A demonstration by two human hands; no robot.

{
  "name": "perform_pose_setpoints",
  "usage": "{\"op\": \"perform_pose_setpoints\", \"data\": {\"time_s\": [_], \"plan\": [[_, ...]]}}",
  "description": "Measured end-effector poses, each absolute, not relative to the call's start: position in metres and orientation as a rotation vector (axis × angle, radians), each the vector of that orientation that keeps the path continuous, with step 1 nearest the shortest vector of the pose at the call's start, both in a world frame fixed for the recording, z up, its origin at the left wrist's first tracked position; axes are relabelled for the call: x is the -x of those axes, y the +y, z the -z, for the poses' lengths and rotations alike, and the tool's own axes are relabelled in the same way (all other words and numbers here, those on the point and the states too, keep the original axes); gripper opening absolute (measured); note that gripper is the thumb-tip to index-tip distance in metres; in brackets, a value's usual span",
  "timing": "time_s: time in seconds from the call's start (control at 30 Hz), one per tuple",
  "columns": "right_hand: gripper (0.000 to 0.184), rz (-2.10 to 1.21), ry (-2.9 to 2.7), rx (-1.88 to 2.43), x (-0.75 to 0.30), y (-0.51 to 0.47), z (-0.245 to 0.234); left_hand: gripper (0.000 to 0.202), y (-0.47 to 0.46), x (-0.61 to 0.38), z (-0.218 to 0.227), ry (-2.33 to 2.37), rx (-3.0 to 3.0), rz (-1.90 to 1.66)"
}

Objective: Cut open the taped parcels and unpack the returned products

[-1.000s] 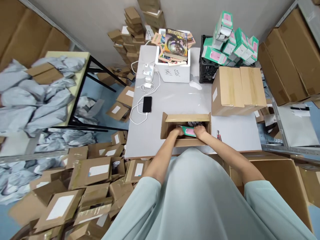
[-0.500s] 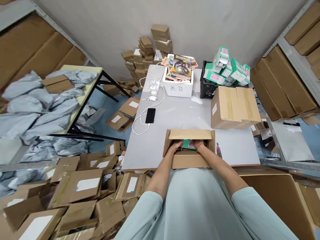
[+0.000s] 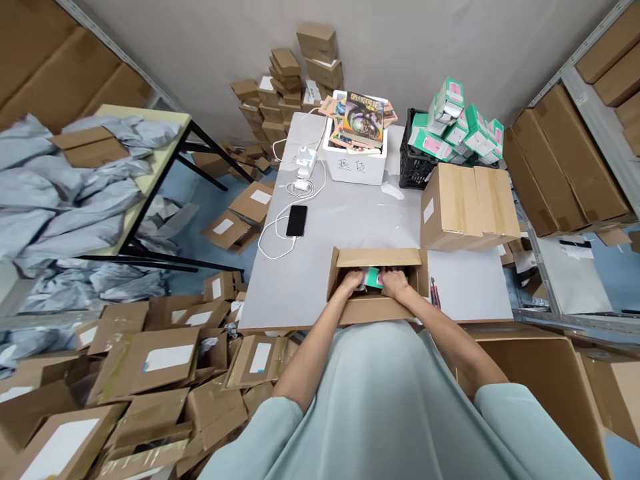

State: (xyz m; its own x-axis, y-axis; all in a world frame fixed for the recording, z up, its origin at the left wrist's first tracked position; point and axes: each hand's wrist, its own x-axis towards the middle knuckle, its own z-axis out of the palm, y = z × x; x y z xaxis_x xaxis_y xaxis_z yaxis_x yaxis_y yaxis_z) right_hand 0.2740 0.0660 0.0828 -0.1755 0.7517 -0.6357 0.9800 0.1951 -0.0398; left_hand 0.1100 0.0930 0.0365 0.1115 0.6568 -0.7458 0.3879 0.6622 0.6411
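An open cardboard box (image 3: 379, 257) stands at the table's front edge with its flaps folded outward. Both of my hands reach down inside it. Between them lies a small green and white box (image 3: 373, 278) with a pink patch, only partly visible. My left hand (image 3: 353, 281) is closed on its left end, fingers curled. At the other end, my right hand (image 3: 395, 283) grips it with bent fingers. Part of the fingertips and the bottom of the cardboard box are hidden.
Red-handled tools (image 3: 435, 293) lie right of the open box. Behind are a taped carton (image 3: 470, 207), a black crate (image 3: 411, 175) of green boxes, a white bin (image 3: 356, 168) of books and a phone (image 3: 297, 221) on its cable. Parcels (image 3: 165, 357) cover the floor at left.
My hands have shifted on the green box inside the carton, and the right hand's knuckles now show more from above. The view has tilted slightly downward.
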Motion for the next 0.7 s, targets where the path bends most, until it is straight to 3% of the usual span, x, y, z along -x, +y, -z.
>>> {"op": "perform_pose_setpoints", "data": {"time_s": [0.13, 0.37, 0.7], "plan": [[0.061, 0.594, 2.012, -1.750, -0.291, 0.043, -0.112, 0.033, 0.081, -0.093, -0.074, 1.399, -0.957, -0.374], [0.070, 0.662, 2.111, -2.144, -0.312, 0.001, -0.152, 0.061, 0.048, -0.067, -0.153, 0.975, -1.159, -0.600], [0.070, 0.827, 2.276, -2.436, -0.312, -0.020, -0.163, 0.021, 0.027, -0.076, -0.226, 0.935, -1.942, -0.723]]}}
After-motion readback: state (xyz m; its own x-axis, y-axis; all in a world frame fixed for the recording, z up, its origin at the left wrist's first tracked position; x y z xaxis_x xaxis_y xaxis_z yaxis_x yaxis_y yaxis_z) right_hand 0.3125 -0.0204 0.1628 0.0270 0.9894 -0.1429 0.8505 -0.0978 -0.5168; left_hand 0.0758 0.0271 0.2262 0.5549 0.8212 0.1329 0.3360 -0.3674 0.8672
